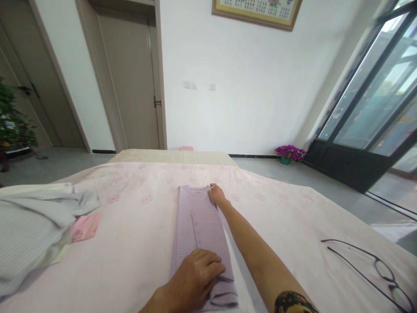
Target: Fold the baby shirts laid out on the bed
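A lilac striped garment point(199, 226) lies folded into a long narrow strip down the middle of the pink bed sheet point(137, 234). My left hand point(195, 276) rests flat on its near end, fingers stretched over the cloth. My right hand point(216, 194) reaches to the far end and pinches the garment's right corner, arm extended along its right edge.
A heap of grey and white clothes point(29, 226) with a pink piece point(85, 227) lies at the bed's left. Black eyeglasses point(381, 269) lie on the sheet at the right. Beyond the bed are a door point(130, 82), potted purple flowers point(289, 153) and glass doors point(374, 104).
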Available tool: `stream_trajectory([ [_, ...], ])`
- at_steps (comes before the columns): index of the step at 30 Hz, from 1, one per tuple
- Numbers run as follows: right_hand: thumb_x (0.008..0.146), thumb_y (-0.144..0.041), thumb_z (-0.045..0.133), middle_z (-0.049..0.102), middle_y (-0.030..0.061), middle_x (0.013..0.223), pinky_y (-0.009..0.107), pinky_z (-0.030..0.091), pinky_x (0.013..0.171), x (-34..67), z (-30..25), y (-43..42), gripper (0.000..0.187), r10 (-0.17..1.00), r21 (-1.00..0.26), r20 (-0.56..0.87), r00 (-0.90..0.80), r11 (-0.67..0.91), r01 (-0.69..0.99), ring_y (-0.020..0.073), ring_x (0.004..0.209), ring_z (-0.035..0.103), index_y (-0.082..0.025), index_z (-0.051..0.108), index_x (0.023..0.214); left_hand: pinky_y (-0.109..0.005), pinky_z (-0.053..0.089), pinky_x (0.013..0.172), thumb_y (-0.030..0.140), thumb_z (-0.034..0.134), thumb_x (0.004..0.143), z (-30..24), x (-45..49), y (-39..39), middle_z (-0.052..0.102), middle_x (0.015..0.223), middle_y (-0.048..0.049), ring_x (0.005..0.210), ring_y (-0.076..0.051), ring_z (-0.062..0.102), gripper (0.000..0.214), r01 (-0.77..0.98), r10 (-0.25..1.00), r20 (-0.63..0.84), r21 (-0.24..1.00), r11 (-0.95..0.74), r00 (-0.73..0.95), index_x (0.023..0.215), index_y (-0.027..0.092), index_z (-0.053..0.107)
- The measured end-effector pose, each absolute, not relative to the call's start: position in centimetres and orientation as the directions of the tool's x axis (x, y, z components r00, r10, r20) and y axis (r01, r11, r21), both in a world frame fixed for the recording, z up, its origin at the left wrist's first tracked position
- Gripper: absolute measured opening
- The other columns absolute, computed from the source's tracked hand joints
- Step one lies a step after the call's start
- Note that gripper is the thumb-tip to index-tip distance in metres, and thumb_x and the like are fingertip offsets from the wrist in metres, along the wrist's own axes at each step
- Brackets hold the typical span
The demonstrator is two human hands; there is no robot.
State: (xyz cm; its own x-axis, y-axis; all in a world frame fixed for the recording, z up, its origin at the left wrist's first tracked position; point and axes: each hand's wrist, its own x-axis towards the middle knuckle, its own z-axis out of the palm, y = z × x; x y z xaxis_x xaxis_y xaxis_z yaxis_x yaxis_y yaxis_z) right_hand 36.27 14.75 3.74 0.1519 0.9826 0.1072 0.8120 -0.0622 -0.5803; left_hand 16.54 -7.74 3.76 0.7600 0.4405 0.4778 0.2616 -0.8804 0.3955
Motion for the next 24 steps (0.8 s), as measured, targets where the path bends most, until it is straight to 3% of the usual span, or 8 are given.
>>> stream_trajectory([
  [5,0.092,-0.031,0.049,0.055,0.0201,0.136,0.043,0.038,0.102,36.3,4.2,12.7,0.047,0.981,-0.457,0.141,0.137,-0.058,0.888,0.0321,0.124,0.052,-0.015,0.053,0.137,-0.035,0.050,0.091,0.004,0.056,0.079,3.8,15.8,-8.1,0.070,0.111,-0.0071,0.101,-0.021,0.063,0.036,0.238,0.453,0.451,0.455,-0.858,0.769,0.110,0.021,0.064],
  [9,0.095,-0.036,0.049,0.041,0.0151,0.152,0.043,0.023,0.114,35.7,4.1,10.1,0.056,0.984,-0.387,0.179,-0.001,0.071,0.919,0.0294,0.140,0.035,-0.019,0.042,0.147,-0.032,0.048,0.085,0.003,0.050,0.084,3.9,15.6,-8.3,0.068,0.101,-0.0072,0.094,-0.018,0.060,0.028,0.243,0.455,0.457,0.449,-0.860,0.764,0.101,0.019,0.064],
  [13,0.100,-0.045,0.037,0.025,0.0136,0.162,0.043,0.010,0.120,35.3,2.9,7.5,0.063,0.970,-0.307,0.087,-0.227,0.243,0.920,0.0260,0.150,0.017,-0.014,0.030,0.154,-0.030,0.046,0.078,0.003,0.047,0.085,3.9,15.7,-8.2,0.065,0.090,-0.0066,0.085,-0.018,0.056,0.024,0.286,0.451,0.447,0.390,-0.875,0.773,0.093,0.018,0.064],
  [17,0.102,-0.049,0.023,0.019,0.0125,0.163,0.045,0.011,0.120,35.6,3.0,6.0,0.065,0.974,-0.270,0.008,-0.226,0.220,0.938,0.0252,0.151,0.013,-0.011,0.026,0.156,-0.032,0.045,0.079,0.011,0.054,0.085,4.9,15.4,-8.5,0.065,0.089,-0.0053,0.086,-0.019,0.056,0.017,0.316,0.459,0.376,0.383,-0.868,0.805,0.094,0.019,0.066],
  [21,0.102,-0.050,0.022,0.018,0.0120,0.163,0.047,0.011,0.121,35.5,3.7,4.1,0.067,0.962,-0.172,0.058,-0.268,0.274,0.946,0.0258,0.151,0.013,-0.013,0.024,0.157,-0.036,0.046,0.090,0.031,0.059,0.092,6.0,14.6,-9.5,0.069,0.102,-0.0059,0.097,-0.021,0.059,0.022,0.280,0.434,0.318,0.430,-0.858,0.843,0.109,0.021,0.068],
  [24,0.102,-0.053,0.023,0.019,0.0101,0.163,0.046,0.010,0.121,35.2,3.2,2.0,0.067,0.928,-0.137,0.102,-0.359,0.371,0.919,0.0252,0.151,0.015,-0.015,0.024,0.157,-0.041,0.043,0.104,0.034,0.056,0.094,6.0,13.7,-10.2,0.068,0.121,-0.0070,0.116,-0.025,0.058,0.031,0.244,0.405,0.305,0.451,-0.859,0.862,0.122,0.023,0.065],
])
